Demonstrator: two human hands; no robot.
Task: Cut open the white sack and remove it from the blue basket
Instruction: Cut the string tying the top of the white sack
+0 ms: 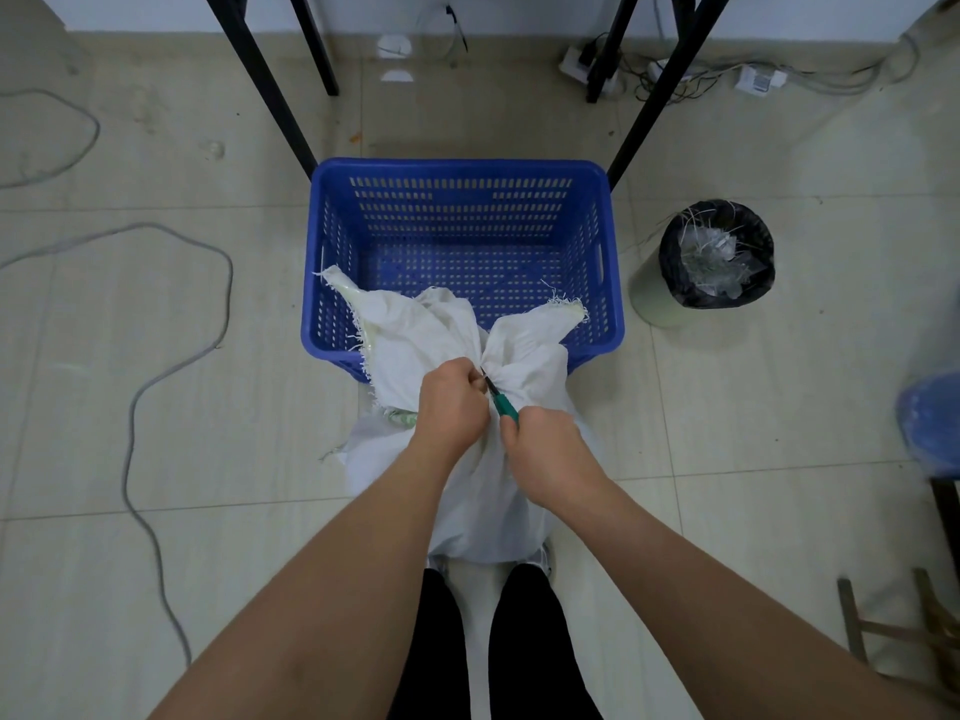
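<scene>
We see a white woven plastic sack [483,459] standing on the tiled floor [208,459] just in front of a blue perforated plastic basket [462,215], its frayed top flaps draped over the basket's near rim and reaching a little way inside. The sack's body sits outside the basket, between the basket and the person's black-trousered legs [498,641].

The left hand [449,402] bunches the gathered neck of the sack, its fingers [470,379] curled tight around the cloth. The right hand [545,449] is clenched around a small green-handled cutting tool [501,400], whose dark blade points up and to the left into the bunched neck, right beside the left hand's knuckles. We cannot tell whether the blade is through the fabric.

The inside of the basket beyond the flaps shows only its slotted blue floor and walls. To the right of the basket stands a round bin lined with a black bag [714,257], holding pale strips and crumpled scraps. Black metal frame legs [270,90] rise behind the basket. A grey cable [156,407] loops across the floor on the left, and power strips with tangled cords [675,75] lie along the far wall.
</scene>
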